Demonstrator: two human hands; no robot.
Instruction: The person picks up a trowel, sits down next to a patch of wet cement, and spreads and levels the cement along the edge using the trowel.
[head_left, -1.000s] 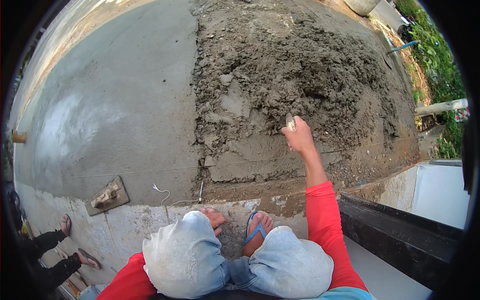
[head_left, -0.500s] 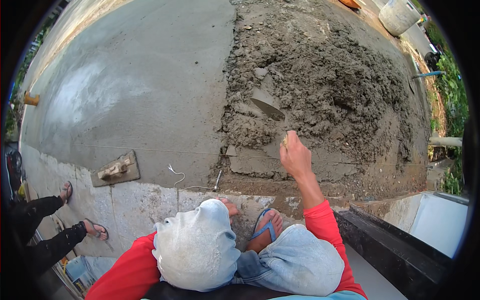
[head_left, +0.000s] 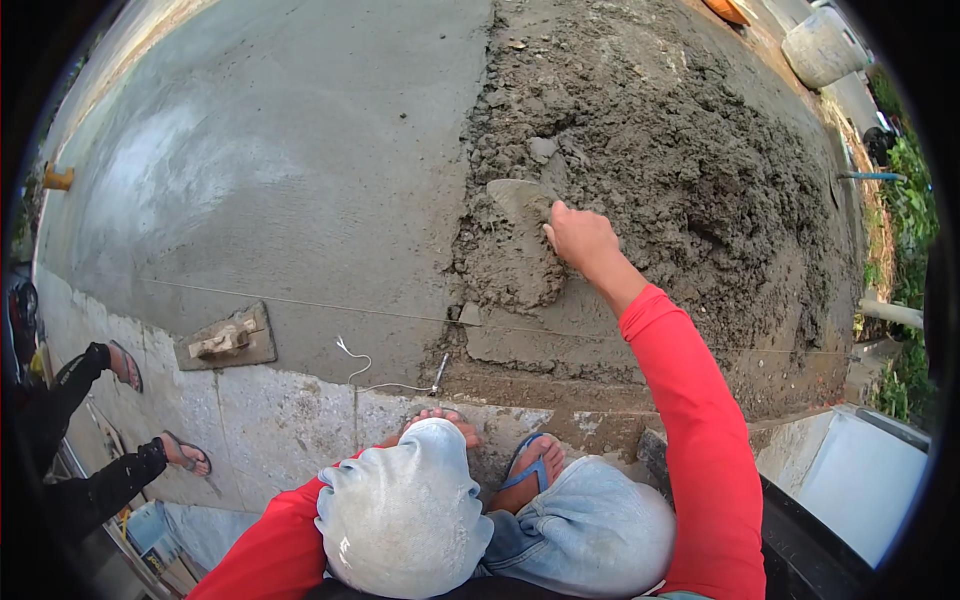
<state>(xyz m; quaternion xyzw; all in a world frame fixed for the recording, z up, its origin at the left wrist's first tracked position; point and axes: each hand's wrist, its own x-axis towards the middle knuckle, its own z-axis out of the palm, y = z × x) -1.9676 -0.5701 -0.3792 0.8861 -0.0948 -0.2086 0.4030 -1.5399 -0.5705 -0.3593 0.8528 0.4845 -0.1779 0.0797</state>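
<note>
My right hand is closed around the handle of a trowel, its fingers covering most of the grip. The trowel's grey metal blade rests on the rough, damp mortar, close to where it borders the smooth grey surface. My left arm, in a red sleeve, runs forward behind my raised left knee. That knee hides my left hand's fingers, so their state does not show.
A hand float lies at the smooth surface's near edge. A thin string line crosses both areas, with a metal pin nearby. Another person's sandalled feet stand at left. A large pale bucket is at the far right.
My right hand has moved forward with the trowel, and my arm now reaches farther out. The trowel blade has shifted left and turned. My view has tilted slightly.
</note>
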